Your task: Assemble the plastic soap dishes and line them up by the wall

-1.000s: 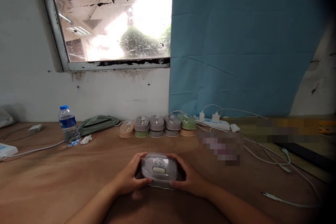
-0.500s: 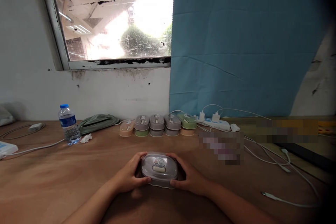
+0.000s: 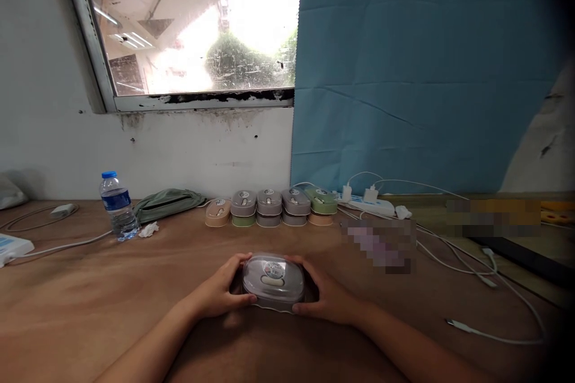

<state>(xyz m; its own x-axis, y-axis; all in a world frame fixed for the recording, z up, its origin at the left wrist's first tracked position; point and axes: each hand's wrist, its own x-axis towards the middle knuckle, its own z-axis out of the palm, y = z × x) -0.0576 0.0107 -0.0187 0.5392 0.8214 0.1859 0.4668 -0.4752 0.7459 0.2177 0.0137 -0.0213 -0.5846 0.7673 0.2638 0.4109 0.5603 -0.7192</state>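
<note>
A grey oval lidded box [image 3: 272,296], like a lunch box, rests on the brown table in front of me. Its clear cover carries a round sticker and a pale oblong piece in the middle. My left hand [image 3: 224,292] grips its left side, thumb at the front edge and fingers around the back corner. On the right side my right hand [image 3: 327,294] holds it the same way. Beyond the hands stands a row of similar boxes, mostly stacked in twos: grey [image 3: 269,202], green [image 3: 321,200] and a single orange one [image 3: 218,213].
To the left are a water bottle [image 3: 117,206], a crumpled tissue [image 3: 148,229] and a green pouch [image 3: 168,204]. A power strip [image 3: 372,206] with plugs stands at the back right. White cables [image 3: 503,342] trail over the right side; a blurred patch [image 3: 380,245] lies nearby.
The whole scene sits slightly higher in the picture as the camera tips a little. Both hands keep the same hold on the grey box, which stays in place.
</note>
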